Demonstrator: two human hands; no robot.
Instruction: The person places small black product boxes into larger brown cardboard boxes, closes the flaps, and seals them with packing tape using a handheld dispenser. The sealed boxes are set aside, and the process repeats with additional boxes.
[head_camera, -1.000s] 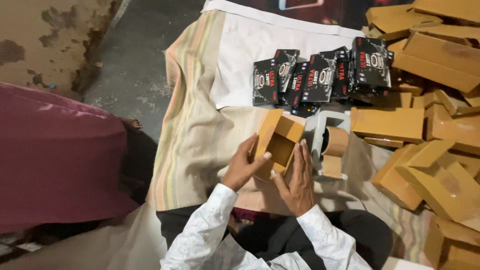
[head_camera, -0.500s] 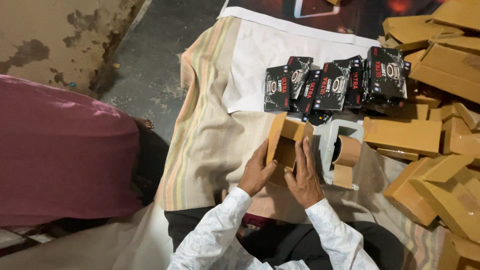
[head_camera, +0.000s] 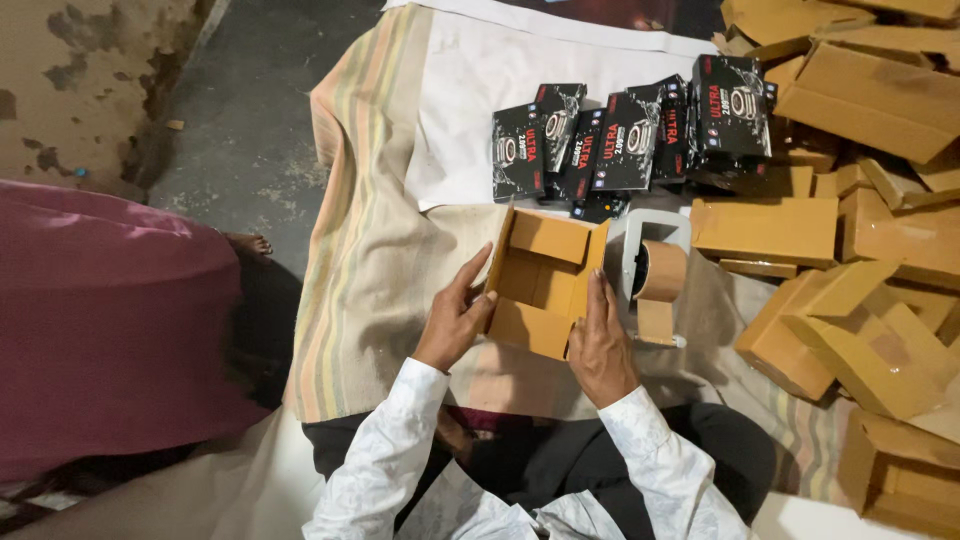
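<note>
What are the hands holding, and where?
An open brown box: left hand grips its left side, right hand its right side.

The pile of brown boxes (head_camera: 880, 300) runs off the right edge. The person in pink (head_camera: 100, 330) is cut off at the left. The right hand (head_camera: 603, 345) covers the open box's (head_camera: 540, 280) near corner.

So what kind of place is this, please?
Probably a small packing spot on a floor, not a factory line. The hands hold an open carton, with a heap of cartons, black boxes and a tape dispenser alongside.
</note>
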